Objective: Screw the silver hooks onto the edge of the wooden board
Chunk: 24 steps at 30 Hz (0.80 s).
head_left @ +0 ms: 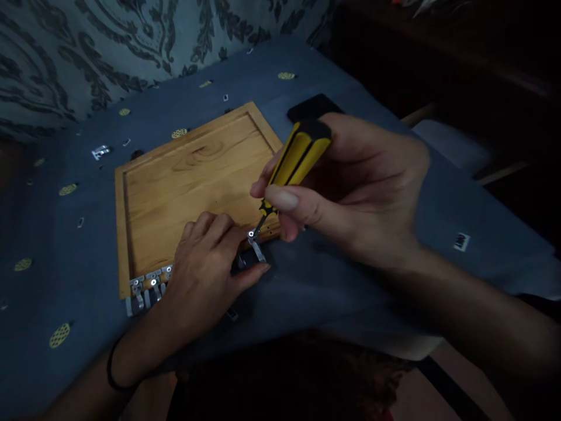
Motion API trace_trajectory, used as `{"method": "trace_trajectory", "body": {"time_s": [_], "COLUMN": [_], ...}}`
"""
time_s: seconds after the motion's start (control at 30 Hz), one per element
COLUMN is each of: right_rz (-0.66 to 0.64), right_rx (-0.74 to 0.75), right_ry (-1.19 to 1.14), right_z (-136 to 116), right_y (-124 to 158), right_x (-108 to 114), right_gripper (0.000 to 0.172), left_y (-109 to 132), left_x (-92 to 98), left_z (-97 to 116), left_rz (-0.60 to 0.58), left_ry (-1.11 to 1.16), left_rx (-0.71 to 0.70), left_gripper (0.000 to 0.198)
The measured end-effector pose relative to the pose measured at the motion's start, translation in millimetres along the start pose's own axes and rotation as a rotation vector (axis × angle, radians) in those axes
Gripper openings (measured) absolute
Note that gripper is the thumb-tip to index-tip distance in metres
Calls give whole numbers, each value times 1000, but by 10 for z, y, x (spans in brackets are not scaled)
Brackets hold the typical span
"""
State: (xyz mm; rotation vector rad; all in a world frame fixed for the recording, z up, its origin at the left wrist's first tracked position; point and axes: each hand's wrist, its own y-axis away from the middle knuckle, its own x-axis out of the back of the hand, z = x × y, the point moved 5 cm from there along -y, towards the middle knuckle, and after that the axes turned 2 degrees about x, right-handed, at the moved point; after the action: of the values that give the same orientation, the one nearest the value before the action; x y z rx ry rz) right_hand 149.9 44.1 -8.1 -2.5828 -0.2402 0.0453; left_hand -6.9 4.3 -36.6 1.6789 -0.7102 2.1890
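Note:
My right hand (pixel 363 187) is closed round the yellow and black handle of a screwdriver (pixel 300 155). The shaft slants down to a screw at the top of a small metal hook (pixel 257 248) on the near edge of a framed wooden board (pixel 188 169). Whether the tip sits in the screw's slot I cannot tell. My left hand (pixel 208 263) rests over that edge, its index finger and thumb closed about the same hook. To its left, several similar metal hooks (pixel 153 283) are lined up along the edge, some partly behind my hand.
The board lies on a blue patterned cloth (pixel 438 216). A loose metal piece (pixel 101 152) is at the far left, and a dark flat object (pixel 315 107) lies beyond my right hand. Patterned fabric (pixel 131 47) rises behind the cloth; its right edge drops off into shadow.

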Motion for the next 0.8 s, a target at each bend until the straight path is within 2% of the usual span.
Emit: {"method": "trace_trajectory", "body": {"time_s": [0.13, 0.5, 0.8], "right_rz": [-54, -112, -182], "right_rx": [-52, -95, -13], "right_ry": [-35, -131, -139], "right_z": [48, 102, 72], "right_y": [2, 2, 2], "right_x": [-28, -56, -46], "right_gripper": [24, 26, 10], "left_y": [1, -3, -9], "left_x": [0, 11, 4], "left_z": [-7, 21, 22], "left_rz": [22, 24, 20], "left_ry": [7, 5, -2], "left_rx": [-8, -14, -18], "left_gripper": [27, 26, 23]}}
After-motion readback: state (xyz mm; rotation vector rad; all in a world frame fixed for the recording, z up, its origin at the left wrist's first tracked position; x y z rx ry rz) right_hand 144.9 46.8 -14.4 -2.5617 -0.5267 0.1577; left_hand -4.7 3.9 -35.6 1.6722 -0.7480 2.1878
